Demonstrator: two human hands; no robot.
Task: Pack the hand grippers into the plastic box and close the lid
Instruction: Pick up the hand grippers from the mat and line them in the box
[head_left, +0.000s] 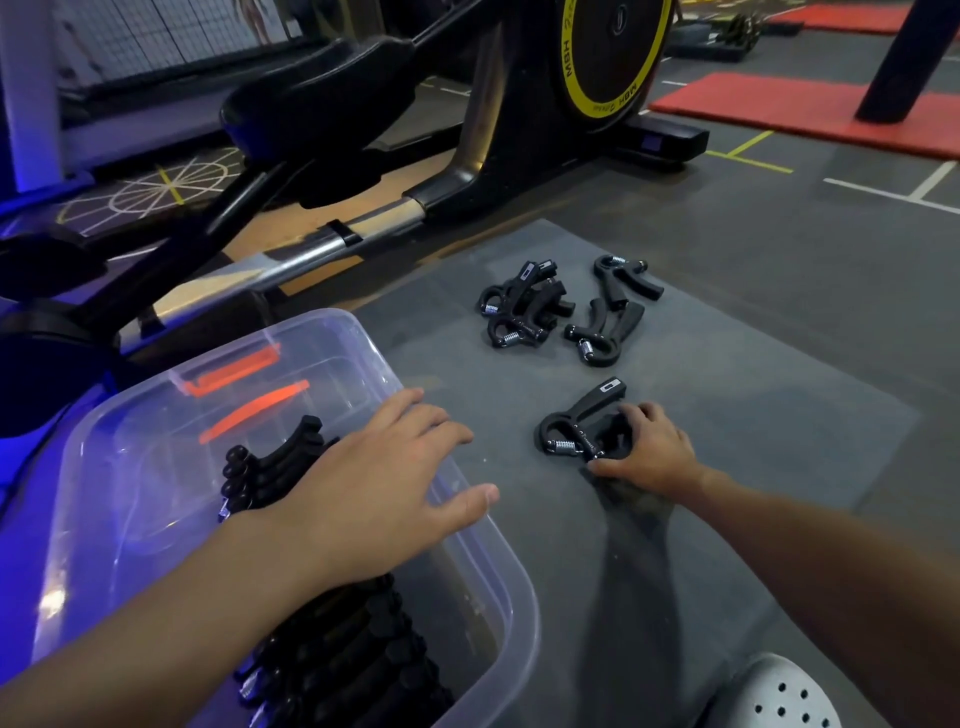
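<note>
My right hand (652, 449) is down on the grey mat (753, 415) with its fingers curled around one handle of a black hand gripper (576, 426). The fingertips wrap over the lower handle and the thumb presses at its near end, close to the steel spring. The gripper's other handle, with a small counter window, sticks up and away, free of my fingers. It lies on the mat, just right of the box.

My left hand (379, 483) hovers palm down over the right rim of the clear plastic box (130, 467), fingers spread and loosely open, holding nothing. Under my forearm, a row of packed hand grippers (270, 467) lies inside the box. Orange latches (234, 371) show through the far wall.

Further out on the mat, well apart from both hands, lie the loose hand grippers (561, 306), a few piled on the left and a few more on the right.

The mat sits on a dark gym floor (831, 234) with white and yellow lines and red mats (779, 109) beyond. An elliptical trainer (467, 171) stands behind the box; its yellow-ringed flywheel (613, 57) reads "MBH". A white perforated shoe (779, 696) shows at the bottom right.
</note>
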